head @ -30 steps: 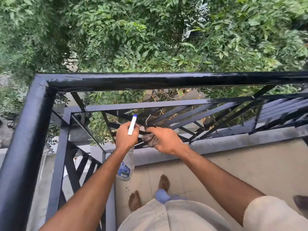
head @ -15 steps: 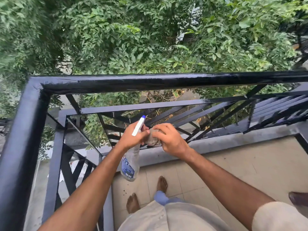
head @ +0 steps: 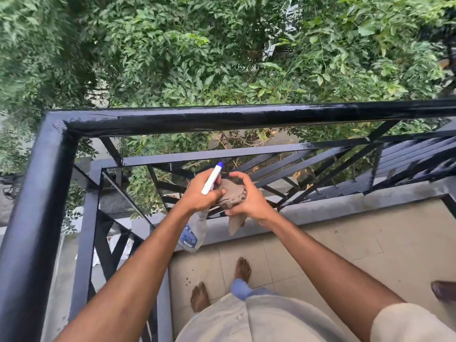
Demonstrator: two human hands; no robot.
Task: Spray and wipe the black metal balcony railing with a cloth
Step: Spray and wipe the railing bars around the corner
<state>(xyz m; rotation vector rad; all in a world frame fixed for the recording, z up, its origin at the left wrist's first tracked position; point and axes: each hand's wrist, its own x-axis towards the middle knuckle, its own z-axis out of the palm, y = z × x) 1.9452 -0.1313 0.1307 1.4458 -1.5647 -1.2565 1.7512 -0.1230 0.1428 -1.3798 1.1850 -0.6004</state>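
Railing (head: 222, 117) fronts foliage (head: 197, 58); left hand (head: 197, 197) holds bottle (head: 193, 234), right hand (head: 253, 202) cloth (head: 232, 193).

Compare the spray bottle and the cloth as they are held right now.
The spray bottle is rigid clear plastic with a blue label and a white nozzle; the cloth is soft, grey-brown and bunched. The spray bottle hangs tilted below the left hand, which grips its neck; the cloth sits balled in the right hand, one end dangling. Both are held close together, below the top rail of the black railing.
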